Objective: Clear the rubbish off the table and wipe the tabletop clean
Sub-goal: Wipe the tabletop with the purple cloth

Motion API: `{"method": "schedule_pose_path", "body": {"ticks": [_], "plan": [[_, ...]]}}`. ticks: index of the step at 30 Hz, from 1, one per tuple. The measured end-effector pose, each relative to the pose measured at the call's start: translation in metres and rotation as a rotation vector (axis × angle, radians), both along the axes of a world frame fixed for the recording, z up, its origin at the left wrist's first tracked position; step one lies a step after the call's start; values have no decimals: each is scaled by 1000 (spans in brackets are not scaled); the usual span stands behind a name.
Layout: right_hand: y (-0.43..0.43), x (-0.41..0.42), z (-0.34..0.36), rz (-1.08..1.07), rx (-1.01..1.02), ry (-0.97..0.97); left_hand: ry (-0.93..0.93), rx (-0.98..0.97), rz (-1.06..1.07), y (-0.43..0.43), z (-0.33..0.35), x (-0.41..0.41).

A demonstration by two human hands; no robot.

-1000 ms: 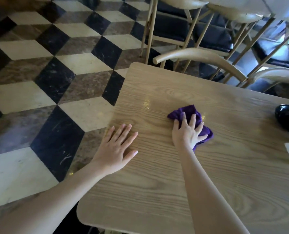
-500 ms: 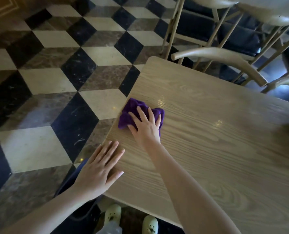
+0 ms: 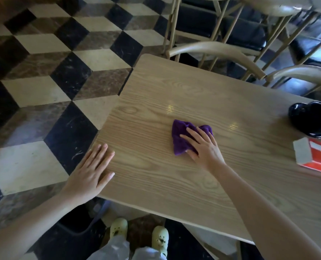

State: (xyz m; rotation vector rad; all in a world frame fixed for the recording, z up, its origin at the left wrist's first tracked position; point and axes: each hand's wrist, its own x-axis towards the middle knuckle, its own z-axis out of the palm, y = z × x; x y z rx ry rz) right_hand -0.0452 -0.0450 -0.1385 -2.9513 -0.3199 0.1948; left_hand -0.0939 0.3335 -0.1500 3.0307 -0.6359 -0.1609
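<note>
Right hand (image 3: 204,147) is pressing flat, fingers spread, on a crumpled purple cloth (image 3: 182,136) that is lying on the wooden table (image 3: 156,184), roughly mid-tabletop and a bit toward the left half; palm and fingers are covering the cloth's right part, not gripping it, just pinning it down, with the thumb touching its near edge. Left hand (image 3: 92,169) is resting open and flat, fingers together, at the table's near-left edge, holding nothing, heel of the palm hanging off the edge. The two hands are sitting well apart. At the right edge of view a glossy black object (image 3: 311,119) is sitting on the tabletop, shape hard to make out, and just nearer than it a red and white box (image 3: 320,156) with a grey end flap is lying flat, partly cut off by the frame. Bare tabletop is showing between cloth and box, with a couple of shiny light spots. Pale wooden chairs (image 3: 221,51) with dark seat cushions are standing at the far side of the table. Checkered marble floor (image 3: 43,81) is filling the left. Below the near table edge, pale yellow-green shoes (image 3: 159,237) and light trousers are showing, and a dark bin (image 3: 77,228) is standing to their left, contents not visible.
</note>
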Motion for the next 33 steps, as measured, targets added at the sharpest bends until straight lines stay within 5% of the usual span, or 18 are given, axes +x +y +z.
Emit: {"method": "schedule_pose_path", "body": {"ticks": [9, 14, 19, 24, 33], "plan": [[-33, -69, -4, -555, 63, -80, 40, 11, 21, 2, 1, -1], [21, -85, -4, -943, 142, -14, 44, 8, 27, 2, 1, -1], [82, -80, 1, -1110, 206, 64, 53, 16, 16, 2, 0, 0], [162, -68, 7, -1059, 235, 142, 94, -63, -9, 7, 3, 3], [285, -74, 14, -543, 293, 167, 256, -770, 265, 20, 42, 19]]}}
